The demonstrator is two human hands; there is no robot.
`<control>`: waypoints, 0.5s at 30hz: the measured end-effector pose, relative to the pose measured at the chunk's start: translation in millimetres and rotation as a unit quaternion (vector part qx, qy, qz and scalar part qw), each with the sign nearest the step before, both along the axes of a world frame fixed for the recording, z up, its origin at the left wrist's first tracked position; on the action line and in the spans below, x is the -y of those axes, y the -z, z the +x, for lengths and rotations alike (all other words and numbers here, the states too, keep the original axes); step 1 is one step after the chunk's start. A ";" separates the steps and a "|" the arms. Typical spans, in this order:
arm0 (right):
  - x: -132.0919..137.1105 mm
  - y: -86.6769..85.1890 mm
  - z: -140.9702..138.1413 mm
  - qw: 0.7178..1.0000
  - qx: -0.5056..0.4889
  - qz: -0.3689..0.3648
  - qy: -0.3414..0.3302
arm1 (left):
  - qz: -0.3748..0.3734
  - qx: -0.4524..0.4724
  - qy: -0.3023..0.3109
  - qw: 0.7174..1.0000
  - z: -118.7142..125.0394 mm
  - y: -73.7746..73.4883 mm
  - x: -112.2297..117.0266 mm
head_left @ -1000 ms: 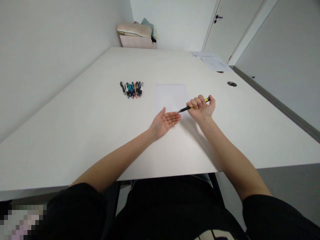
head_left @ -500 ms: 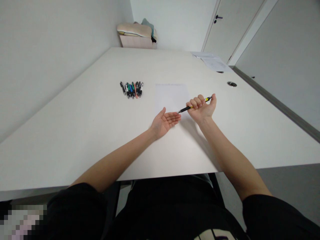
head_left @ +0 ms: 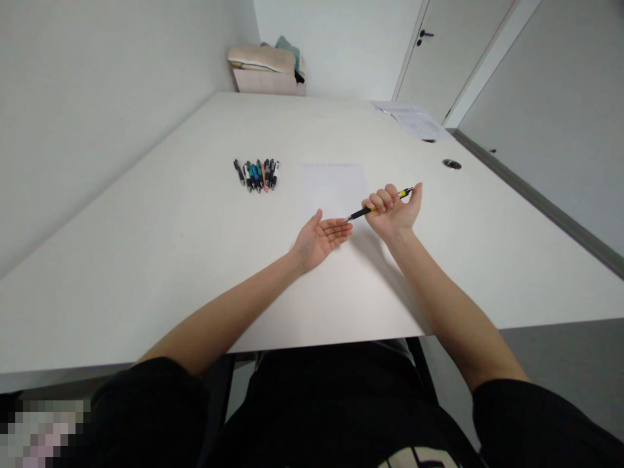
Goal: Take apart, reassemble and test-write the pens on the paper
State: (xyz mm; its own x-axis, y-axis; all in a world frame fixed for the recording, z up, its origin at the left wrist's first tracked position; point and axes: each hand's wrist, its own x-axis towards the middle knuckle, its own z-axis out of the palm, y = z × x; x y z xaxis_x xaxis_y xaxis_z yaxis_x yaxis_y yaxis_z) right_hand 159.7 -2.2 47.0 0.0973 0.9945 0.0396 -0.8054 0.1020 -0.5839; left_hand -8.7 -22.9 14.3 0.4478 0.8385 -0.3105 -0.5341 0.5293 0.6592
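My right hand (head_left: 392, 211) has its fingers wrapped round a black and yellow pen (head_left: 361, 212), with the thumb raised near the pen's rear end. The pen slants down to the left, its metal tip at the fingertips of my left hand (head_left: 319, 242); whether the tip touches the skin I cannot tell. My left hand lies palm up, fingers stretched out and thumb apart, holding nothing. Beneath and beyond both hands a sheet of paper (head_left: 331, 185) rests on the white table (head_left: 170, 260), with a faint line of marks along its far edge.
Left of the paper, several pens (head_left: 257, 175) lie side by side in a row. More papers (head_left: 414, 120) are at the far right, near a round cable hole (head_left: 452, 164). Folded cloth (head_left: 263, 58) sits on a box beyond the table's far edge. A wall borders the left side.
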 end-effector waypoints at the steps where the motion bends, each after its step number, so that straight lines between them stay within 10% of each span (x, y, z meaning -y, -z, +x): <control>1: 0.5 -0.9 -0.4 1.000 0.002 0.005 -0.001 | -0.001 0.000 0.000 1.000 0.1 -0.6 0.1; 15: 3.8 -9.4 -14.6 0.997 0.077 0.008 -0.016 | 0.085 -0.039 -0.007 0.996 4.5 10.7 1.5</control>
State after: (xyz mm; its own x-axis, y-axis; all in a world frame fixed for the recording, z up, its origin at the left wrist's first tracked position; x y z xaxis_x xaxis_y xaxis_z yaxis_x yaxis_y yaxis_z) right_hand 145.1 -6.0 56.5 0.0569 0.9960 0.0684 -0.7086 0.0886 -0.7000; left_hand -4.2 -24.4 3.6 0.4164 0.8877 -0.1965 -0.4838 0.3993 0.7788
